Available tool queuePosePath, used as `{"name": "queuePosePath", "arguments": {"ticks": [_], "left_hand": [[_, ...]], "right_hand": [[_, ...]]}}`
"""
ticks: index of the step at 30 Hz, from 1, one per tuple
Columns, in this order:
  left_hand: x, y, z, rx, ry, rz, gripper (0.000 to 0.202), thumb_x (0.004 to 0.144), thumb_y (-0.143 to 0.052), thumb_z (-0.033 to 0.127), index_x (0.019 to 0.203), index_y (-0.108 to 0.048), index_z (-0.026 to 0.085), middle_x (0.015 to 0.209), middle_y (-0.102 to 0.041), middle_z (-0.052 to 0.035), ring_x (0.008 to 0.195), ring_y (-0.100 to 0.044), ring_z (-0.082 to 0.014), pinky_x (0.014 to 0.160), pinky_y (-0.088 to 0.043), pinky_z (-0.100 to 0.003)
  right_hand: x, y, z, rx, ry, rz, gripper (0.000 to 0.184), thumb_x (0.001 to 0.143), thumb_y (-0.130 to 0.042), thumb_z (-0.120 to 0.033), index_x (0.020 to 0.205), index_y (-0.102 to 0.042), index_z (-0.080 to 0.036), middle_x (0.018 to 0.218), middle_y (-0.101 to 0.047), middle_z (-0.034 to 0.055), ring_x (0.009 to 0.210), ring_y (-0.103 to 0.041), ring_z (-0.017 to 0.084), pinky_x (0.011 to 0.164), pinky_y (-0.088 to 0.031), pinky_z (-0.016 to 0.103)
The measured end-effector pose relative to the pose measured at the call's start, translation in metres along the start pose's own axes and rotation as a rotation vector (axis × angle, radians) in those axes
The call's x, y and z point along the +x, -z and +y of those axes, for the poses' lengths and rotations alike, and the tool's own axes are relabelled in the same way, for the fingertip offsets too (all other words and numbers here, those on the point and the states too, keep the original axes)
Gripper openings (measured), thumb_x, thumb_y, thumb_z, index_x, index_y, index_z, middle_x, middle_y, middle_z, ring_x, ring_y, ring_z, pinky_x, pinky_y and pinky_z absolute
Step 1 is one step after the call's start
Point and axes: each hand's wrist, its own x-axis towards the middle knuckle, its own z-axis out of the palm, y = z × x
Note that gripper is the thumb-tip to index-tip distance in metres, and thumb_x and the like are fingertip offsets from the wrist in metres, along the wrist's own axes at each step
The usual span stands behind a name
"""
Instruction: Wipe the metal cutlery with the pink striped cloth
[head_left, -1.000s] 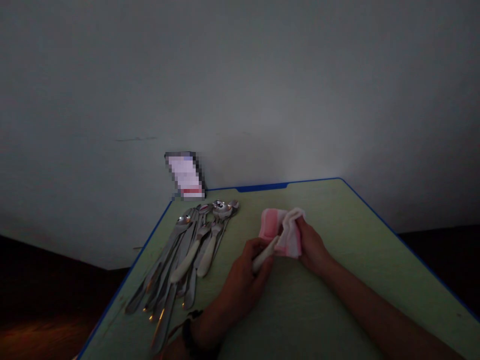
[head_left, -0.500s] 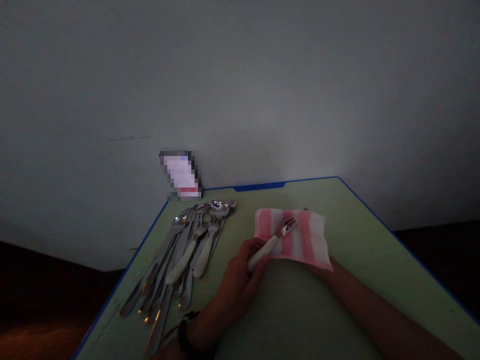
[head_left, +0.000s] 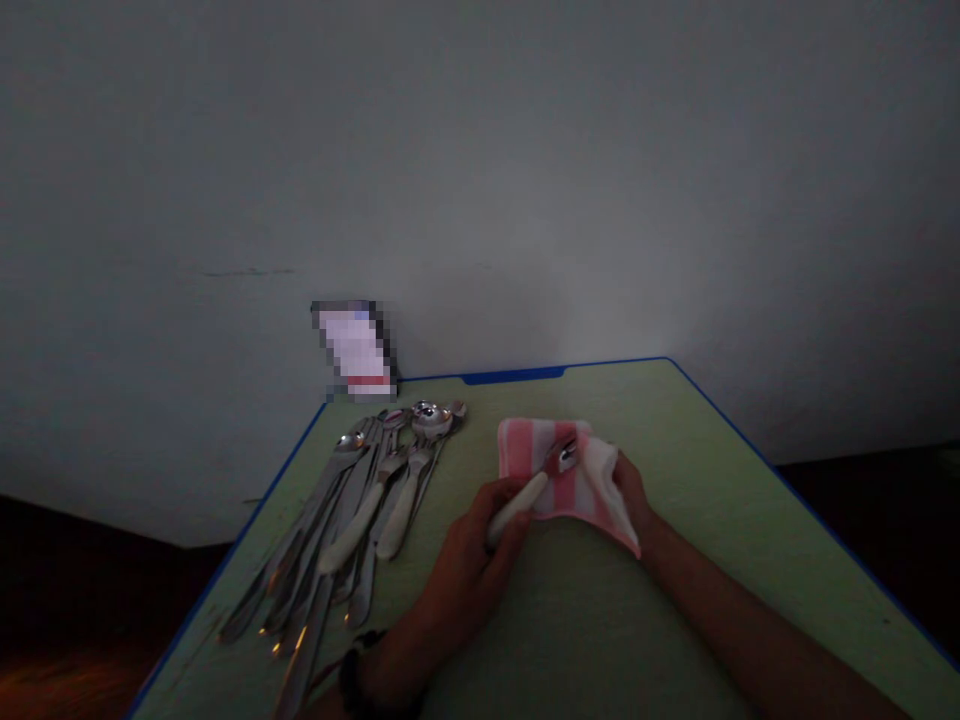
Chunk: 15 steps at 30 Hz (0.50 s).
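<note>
My left hand (head_left: 480, 560) is closed round the white handle of a fork (head_left: 517, 508), whose metal head points up and to the right. Behind and under the fork head lies a pink-and-white striped cloth (head_left: 525, 450). At the cloth's right side, my right hand (head_left: 631, 485) grips it, and the right edge folds over toward the fork's tines. The fingers of that hand are partly hidden by the cloth. Left of my left hand, a pile of cutlery (head_left: 352, 510) with spoons, forks and long metal handles is spread on the table.
The light green table (head_left: 720, 560) has a blue rim and stands against a grey wall (head_left: 525, 180). A phone with a blurred screen (head_left: 356, 350) leans on the wall at the back left. Dark floor shows on both sides.
My right hand, hidden beneath the cloth before, now shows at its right side. The cloth's right part has folded inward toward the fork. My left hand keeps its hold on the fork.
</note>
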Motion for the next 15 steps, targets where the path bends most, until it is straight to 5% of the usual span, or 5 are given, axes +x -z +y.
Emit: {"name": "queuePosePath", "arguments": {"ticks": [5,15], "left_hand": [[0.0005,-0.0009,-0.0001,-0.026,-0.039,-0.007,0.025,0.09,-0.042,0.027,0.114,-0.047,0.021,0.106,-0.061,-0.0033,0.092,-0.057,-0.0161,0.079,-0.044,-0.026],[-0.0007,-0.0029,-0.0054,0.019,-0.082,0.016,0.025,0.089,-0.045,0.024,0.113,-0.051,0.022,0.106,-0.064,-0.0029,0.09,-0.06,-0.0145,0.079,-0.045,-0.024]], "right_hand": [[0.0059,0.0004,0.0042,-0.04,-0.021,0.083,0.023,0.067,-0.067,-0.036,0.071,-0.064,-0.014,0.061,-0.065,0.002,0.06,-0.061,0.017,0.064,-0.047,0.028],[0.0043,-0.0065,0.0053,-0.099,0.018,0.095,0.026,0.069,-0.069,-0.037,0.08,-0.064,-0.014,0.068,-0.067,0.002,0.064,-0.062,0.015,0.063,-0.046,0.027]]}}
